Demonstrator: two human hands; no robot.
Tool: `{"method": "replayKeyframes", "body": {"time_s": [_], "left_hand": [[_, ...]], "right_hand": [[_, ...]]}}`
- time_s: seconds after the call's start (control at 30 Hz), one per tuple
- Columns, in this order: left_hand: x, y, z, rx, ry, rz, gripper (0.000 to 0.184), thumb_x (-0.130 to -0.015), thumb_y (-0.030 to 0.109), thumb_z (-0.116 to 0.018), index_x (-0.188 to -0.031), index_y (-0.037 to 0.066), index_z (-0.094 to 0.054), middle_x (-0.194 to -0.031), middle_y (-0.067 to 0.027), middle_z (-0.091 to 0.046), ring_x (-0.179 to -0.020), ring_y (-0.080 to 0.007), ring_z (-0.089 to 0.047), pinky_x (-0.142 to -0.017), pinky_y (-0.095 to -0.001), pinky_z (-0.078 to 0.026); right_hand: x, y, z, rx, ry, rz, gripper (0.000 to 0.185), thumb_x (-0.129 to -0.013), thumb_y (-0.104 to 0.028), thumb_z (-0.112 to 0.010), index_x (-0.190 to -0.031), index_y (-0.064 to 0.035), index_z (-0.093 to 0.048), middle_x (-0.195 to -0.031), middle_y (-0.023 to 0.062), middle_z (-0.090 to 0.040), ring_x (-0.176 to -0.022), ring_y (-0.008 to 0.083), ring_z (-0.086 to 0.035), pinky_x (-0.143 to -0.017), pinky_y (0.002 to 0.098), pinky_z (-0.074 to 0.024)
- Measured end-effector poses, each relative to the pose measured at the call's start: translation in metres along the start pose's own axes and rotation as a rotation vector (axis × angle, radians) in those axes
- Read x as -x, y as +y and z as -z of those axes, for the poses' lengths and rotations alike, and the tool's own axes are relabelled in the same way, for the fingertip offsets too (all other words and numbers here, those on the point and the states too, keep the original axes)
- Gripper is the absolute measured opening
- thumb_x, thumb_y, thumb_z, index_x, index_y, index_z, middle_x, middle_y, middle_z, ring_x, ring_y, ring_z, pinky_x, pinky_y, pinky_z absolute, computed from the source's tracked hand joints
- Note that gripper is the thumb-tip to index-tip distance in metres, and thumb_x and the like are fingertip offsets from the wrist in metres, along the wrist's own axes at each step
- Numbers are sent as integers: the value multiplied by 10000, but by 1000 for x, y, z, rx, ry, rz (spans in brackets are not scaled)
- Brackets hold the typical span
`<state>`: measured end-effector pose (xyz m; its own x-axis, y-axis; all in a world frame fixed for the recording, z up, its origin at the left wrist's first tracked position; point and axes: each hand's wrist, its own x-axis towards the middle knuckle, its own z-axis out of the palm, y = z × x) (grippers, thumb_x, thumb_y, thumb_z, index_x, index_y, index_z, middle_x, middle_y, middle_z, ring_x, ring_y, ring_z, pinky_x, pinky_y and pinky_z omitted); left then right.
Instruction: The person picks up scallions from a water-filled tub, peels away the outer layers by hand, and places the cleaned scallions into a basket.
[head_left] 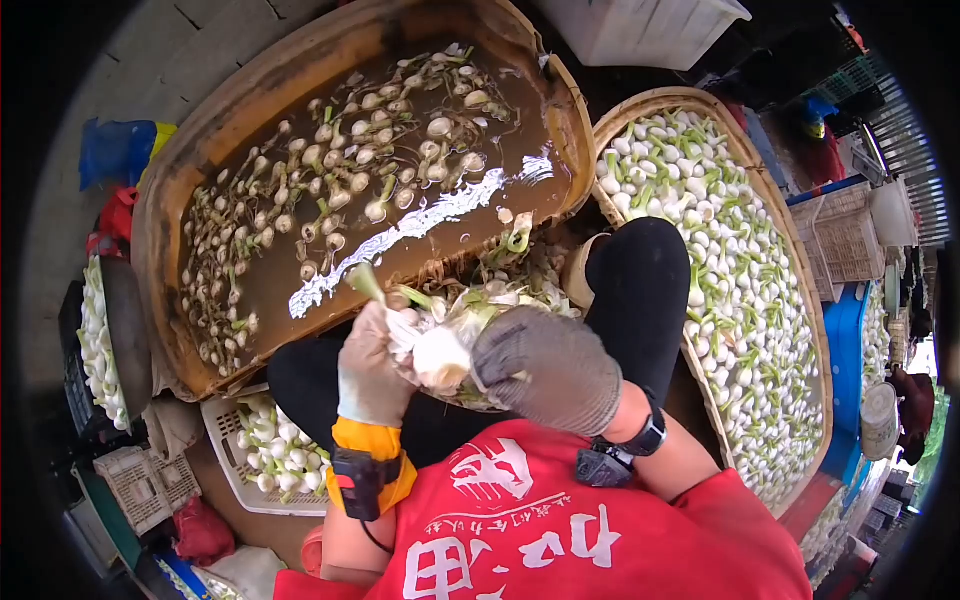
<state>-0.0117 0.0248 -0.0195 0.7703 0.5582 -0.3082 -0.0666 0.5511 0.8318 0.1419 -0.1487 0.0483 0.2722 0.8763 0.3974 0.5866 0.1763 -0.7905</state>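
Left grip (pixel 376 368), pale-gloved, is closed on one round white bulb (pixel 441 352), smooth but ragged-skinned, best steadied firmly without squeezing. Right grip (pixel 545 372), in grey ribbed knit, curls at that bulb's side; any hold cannot be told. Beyond both grips lie limp, papery trimmings (pixel 515 294), then a scuffed tan tub (pixel 160 230) of murky water (pixel 478 234) with soiled, stringy-rooted bulbs (pixel 365 154).

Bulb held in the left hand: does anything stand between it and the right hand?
Nothing visible does. The right hand is right at the edge of the bulb, across from the left hand; whether it touches is too blurred to tell.
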Motion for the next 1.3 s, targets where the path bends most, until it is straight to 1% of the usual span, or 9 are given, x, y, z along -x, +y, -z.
{"method": "replayKeyframes", "body": {"time_s": [0.2, 0.4, 0.57, 0.63, 0.9, 1.0, 1.13, 1.23, 1.3], "left_hand": [[-1, 25, -25, 312, 121, 42, 207, -1051, 253, -369, -1133, 142, -523, -848, -32, -584, -490, -33, -351, -469, -168, -303], [-22, 30, -56, -482, -76, -235, 379, -1061, 352, -377, -1057, 11, -542, -874, -57, -601, -721, -137, -621, -615, -263, -517], [-37, 31, -65, -921, -71, -577, 183, -1024, 170, -448, -1078, 10, -518, -862, -43, -562, -757, -89, -546, -671, -239, -454], [-54, 37, -65, 921, -419, 53, 180, -1044, 210, -435, -892, 124, -479, -666, 87, -421, -489, 13, -381, -443, -164, -320], [-57, 40, 13, -1454, -356, 260, 462, -907, 360, -663, -1306, 164, -534, -1060, -178, -669, -954, -346, -655, -808, -375, -530], [-107, 67, 50, -875, 102, 339, 386, -1032, 323, -444, -1282, 53, -561, -1113, -125, -684, -531, -99, -604, -395, -185, -423], [-204, 52, 144, -714, 532, 336, 461, -975, 328, -518, -1317, 19, -497, -943, -111, -651, -516, -223, -631, -378, -305, -459], [-270, 0, 226, -665, 576, 595, 566, -943, 347, -601, -1392, 78, -387, -927, -108, -646, -542, -296, -638, -415, -366, -508], [-281, -64, 244, -783, 536, 314, 512, -955, 368, -583, -1370, 127, -405, -953, -121, -656, -634, -299, -667, -446, -374, -535]], "right_hand": [[14, 55, 71, 214, 897, -321, 172, -769, 62, -700, -882, -34, -612, -907, 79, -651, -819, 166, -649, -741, 287, -522], [-25, 45, 21, 5, 86, -475, 745, -713, -368, -830, -1318, -55, -529, -1026, 145, -608, -924, 270, -614, -816, 377, -512], [-30, 60, -32, -278, 214, -556, 482, -880, -452, -668, -1103, -26, -642, -946, 84, -662, -857, 190, -650, -763, 322, -524], [-31, 76, -27, -1053, 480, -644, 382, -968, -358, -554, -1064, 0, -646, -850, 71, -663, -738, 165, -653, -675, 296, -532], [21, 176, 98, -1579, 897, 44, 933, -908, -658, -481, -1467, 66, -293, -1276, 191, -554, -1174, 249, -525, -1044, 368, -411], [-31, 140, 64, -1383, 1005, -241, 814, -962, -588, -444, -1427, 74, -357, -1008, 129, -583, -861, 192, -560, -743, 309, -501], [-51, 147, -2, -1189, 661, -877, 339, -965, -230, -600, -1209, 6, -608, -886, 44, -633, -735, 130, -602, -650, 219, -479], [-52, 144, -36, -917, 327, -900, 153, -926, -130, -602, -1022, -27, -663, -933, 64, -665, -799, 160, -630, -727, 277, -512], [-39, 164, -54, -736, 183, -282, 140, -917, -138, -591, -928, -16, -659, -869, 78, -655, -788, 205, -632, -746, 329, -510]]}}
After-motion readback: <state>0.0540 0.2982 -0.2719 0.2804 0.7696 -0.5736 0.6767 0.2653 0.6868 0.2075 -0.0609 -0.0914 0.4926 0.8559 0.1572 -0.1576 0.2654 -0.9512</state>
